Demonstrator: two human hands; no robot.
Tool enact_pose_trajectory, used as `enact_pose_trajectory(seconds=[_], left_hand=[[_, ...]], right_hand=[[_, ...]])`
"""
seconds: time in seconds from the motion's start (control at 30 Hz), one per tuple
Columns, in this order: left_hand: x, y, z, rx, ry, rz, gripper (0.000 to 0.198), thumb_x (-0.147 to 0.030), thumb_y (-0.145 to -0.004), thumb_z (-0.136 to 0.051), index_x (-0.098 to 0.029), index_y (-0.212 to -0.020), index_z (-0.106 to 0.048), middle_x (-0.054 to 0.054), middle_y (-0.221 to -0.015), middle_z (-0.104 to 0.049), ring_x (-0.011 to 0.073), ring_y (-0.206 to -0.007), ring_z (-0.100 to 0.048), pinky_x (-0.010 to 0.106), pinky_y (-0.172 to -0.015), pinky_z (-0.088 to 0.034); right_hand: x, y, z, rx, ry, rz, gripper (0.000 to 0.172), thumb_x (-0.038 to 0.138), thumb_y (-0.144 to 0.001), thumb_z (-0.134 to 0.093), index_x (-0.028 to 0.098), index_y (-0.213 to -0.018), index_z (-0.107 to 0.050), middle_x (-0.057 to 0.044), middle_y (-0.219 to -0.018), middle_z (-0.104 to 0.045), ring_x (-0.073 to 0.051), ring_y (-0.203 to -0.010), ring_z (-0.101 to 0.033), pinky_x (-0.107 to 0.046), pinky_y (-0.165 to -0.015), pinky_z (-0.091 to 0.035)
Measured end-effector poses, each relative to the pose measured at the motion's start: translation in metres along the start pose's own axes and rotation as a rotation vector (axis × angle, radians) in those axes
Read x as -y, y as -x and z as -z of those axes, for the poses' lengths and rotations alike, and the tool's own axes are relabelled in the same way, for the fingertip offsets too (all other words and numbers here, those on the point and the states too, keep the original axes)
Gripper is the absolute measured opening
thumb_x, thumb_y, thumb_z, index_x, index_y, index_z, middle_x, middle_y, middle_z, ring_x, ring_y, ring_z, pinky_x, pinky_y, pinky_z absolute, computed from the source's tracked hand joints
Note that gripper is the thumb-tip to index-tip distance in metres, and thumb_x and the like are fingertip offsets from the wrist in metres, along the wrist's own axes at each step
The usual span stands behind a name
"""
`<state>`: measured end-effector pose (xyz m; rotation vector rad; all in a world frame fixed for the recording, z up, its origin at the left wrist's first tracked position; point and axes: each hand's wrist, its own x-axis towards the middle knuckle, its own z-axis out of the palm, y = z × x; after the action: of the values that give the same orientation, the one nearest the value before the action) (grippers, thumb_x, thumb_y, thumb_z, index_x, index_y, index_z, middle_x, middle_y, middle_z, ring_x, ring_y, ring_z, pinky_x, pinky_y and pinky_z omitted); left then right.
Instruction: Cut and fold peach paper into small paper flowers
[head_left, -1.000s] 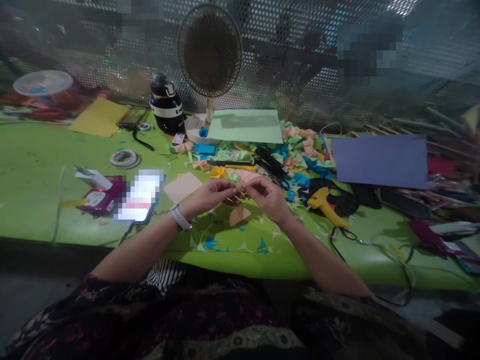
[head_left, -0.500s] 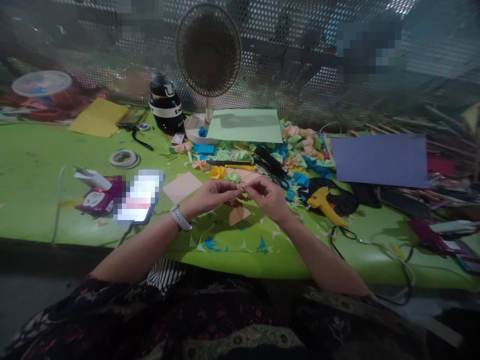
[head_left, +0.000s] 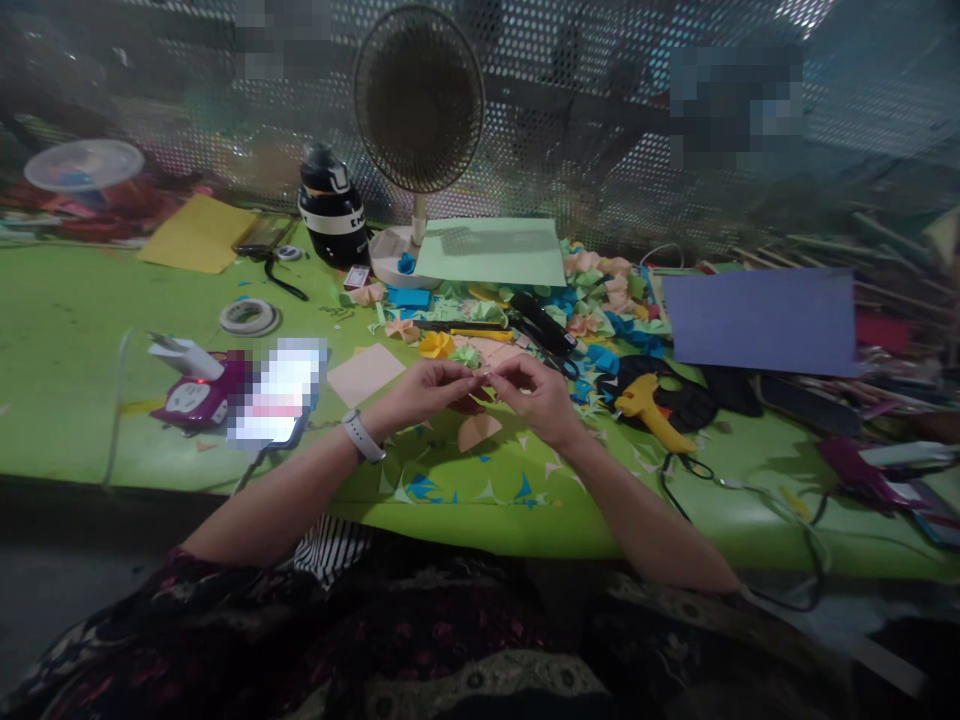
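Observation:
My left hand (head_left: 437, 388) and my right hand (head_left: 531, 393) meet over the middle of the green table, fingertips pinched close together. Between them is something small and pale, mostly hidden by the fingers and too small to name. Just below the hands lies a peach paper piece (head_left: 480, 432). A pale pink paper sheet (head_left: 366, 375) rests left of my left hand. Beyond the fingers sit a yellow paper flower (head_left: 436, 345) and a light green one (head_left: 468, 357). Blue paper scraps (head_left: 424, 488) are scattered toward the table's front edge.
Behind the hands are a stapler (head_left: 544, 322), a cutter knife (head_left: 461, 326) and heaped paper flowers (head_left: 600, 285). A yellow glue gun (head_left: 646, 405) with a cord lies right. Left are a phone (head_left: 277, 395), a tape roll (head_left: 248, 317) and a bottle (head_left: 332, 215); a fan (head_left: 418, 100) stands behind.
Both hands stay in almost the same place, with only slight finger movement around the small thing. Nothing else on the table has visibly moved.

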<state>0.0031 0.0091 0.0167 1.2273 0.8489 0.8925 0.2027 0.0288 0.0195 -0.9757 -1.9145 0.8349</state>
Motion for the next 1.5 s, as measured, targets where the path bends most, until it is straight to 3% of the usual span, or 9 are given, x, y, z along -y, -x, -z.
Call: enact_pose_trajectory(seconds=[0.83, 1.13, 1.37, 1.5], left_hand=[[-0.0002, 0.0, 0.0026, 0.043, 0.033, 0.01, 0.038, -0.044, -0.079, -0.078, -0.01, -0.095, -0.074, 0.01, -0.089, -0.077, 0.0172, -0.08, -0.075, 0.032, -0.082, -0.061], [-0.0044, 0.003, 0.0031, 0.057, 0.092, 0.021, 0.032, -0.039, -0.081, -0.077, -0.01, -0.095, -0.073, 0.011, -0.095, -0.077, 0.0146, -0.078, -0.074, 0.031, -0.083, -0.06], [-0.0047, 0.0025, 0.0037, 0.134, 0.136, 0.101, 0.031, -0.04, -0.081, -0.077, -0.011, -0.089, -0.072, 0.01, -0.083, -0.077, 0.015, -0.075, -0.074, 0.03, -0.079, -0.059], [-0.0056, 0.0028, 0.0039, 0.169, 0.141, 0.129, 0.033, -0.042, -0.08, -0.078, -0.011, -0.088, -0.072, 0.009, -0.083, -0.077, 0.0142, -0.073, -0.073, 0.027, -0.075, -0.059]], right_hand=[[0.0022, 0.0009, 0.0005, 0.012, 0.026, -0.015, 0.023, 0.042, -0.086, -0.065, 0.02, -0.081, -0.064, -0.002, -0.076, -0.065, -0.014, -0.065, -0.058, -0.029, -0.062, -0.049], [0.002, -0.0028, 0.0029, -0.019, -0.122, -0.122, 0.043, 0.063, -0.081, -0.066, 0.021, -0.076, -0.056, 0.001, -0.066, -0.058, -0.013, -0.058, -0.055, -0.028, -0.056, -0.047], [0.0074, -0.0028, 0.006, 0.238, -0.151, -0.203, 0.051, 0.069, -0.087, -0.053, 0.021, -0.069, -0.051, 0.002, -0.059, -0.053, -0.012, -0.054, -0.051, -0.026, -0.053, -0.042], [0.0077, -0.0004, 0.0033, 0.261, -0.12, -0.15, 0.046, 0.063, -0.088, -0.054, 0.021, -0.07, -0.05, 0.004, -0.058, -0.048, -0.011, -0.051, -0.046, -0.025, -0.05, -0.038]])
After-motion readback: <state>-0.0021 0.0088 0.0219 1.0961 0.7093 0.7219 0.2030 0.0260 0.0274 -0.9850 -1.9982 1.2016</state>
